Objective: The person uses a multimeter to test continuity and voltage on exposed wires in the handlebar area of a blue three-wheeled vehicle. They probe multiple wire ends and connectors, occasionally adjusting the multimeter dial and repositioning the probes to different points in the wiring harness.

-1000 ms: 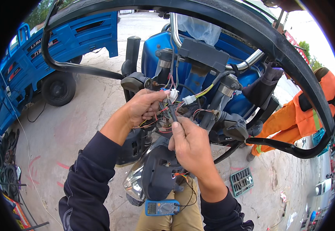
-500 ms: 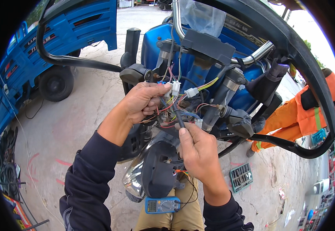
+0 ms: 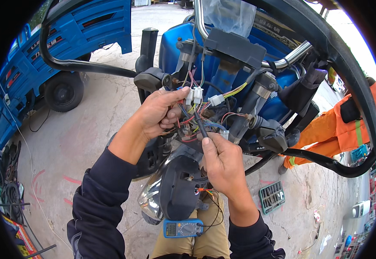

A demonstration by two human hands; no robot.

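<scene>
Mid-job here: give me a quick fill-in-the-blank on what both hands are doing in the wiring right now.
1. The left hand grips a bundle of coloured wires ending in small ____ plastic connectors.
2. The right hand pinches a thin ____ probe pointed up into the wires.
3. The blue multimeter rests on the person's ____.
4. A person in ____ work clothes is at the right.

Missing words: white; black; lap; orange

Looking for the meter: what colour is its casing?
Blue, with a grey face; the multimeter rests on the person's lap, in the head view.
</scene>
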